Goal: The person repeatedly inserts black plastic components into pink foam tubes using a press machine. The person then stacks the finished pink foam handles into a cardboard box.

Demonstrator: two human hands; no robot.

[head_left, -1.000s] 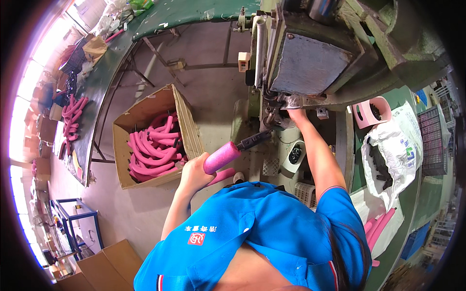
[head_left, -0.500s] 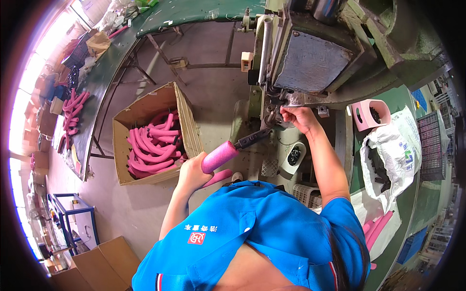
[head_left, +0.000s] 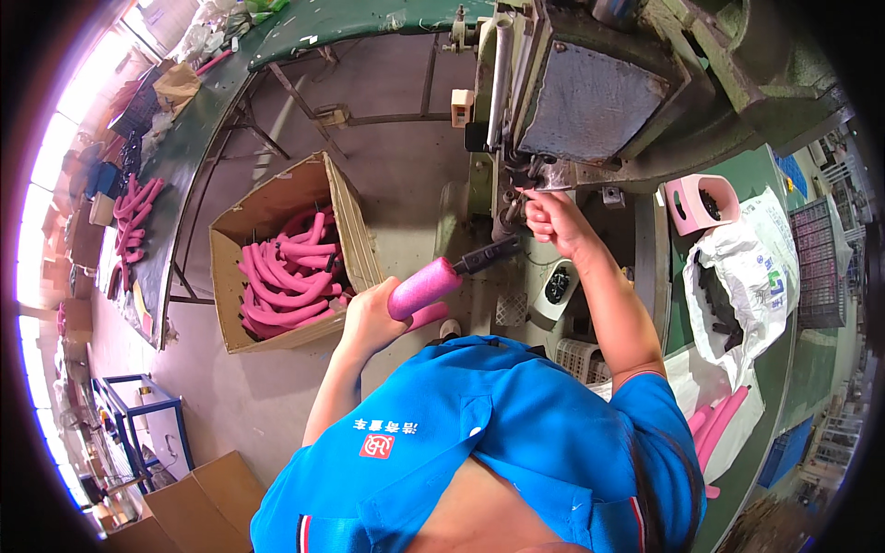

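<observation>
My left hand [head_left: 371, 316] grips a pink foam-covered handle [head_left: 423, 288] whose black end [head_left: 487, 253] points up toward a green machine [head_left: 590, 101]. My right hand [head_left: 550, 221] is closed at the machine's lower part, just under its grey block, pinching something too small to make out. A cardboard box [head_left: 358, 235] full of curved pink foam tubes [head_left: 286, 276] stands on the floor to my left, close to the left hand.
A pink container [head_left: 698, 204] and a white plastic bag [head_left: 747, 276] lie on the green bench at right, with more pink tubes [head_left: 719, 419] below. A long green table [head_left: 184, 157] runs along the left, with pink tubes [head_left: 129, 217] on it. Flat cardboard boxes [head_left: 184, 502] sit at lower left.
My right hand has drawn back slightly from the machine's lower part and closed. The left hand keeps the pink handle in nearly the same place.
</observation>
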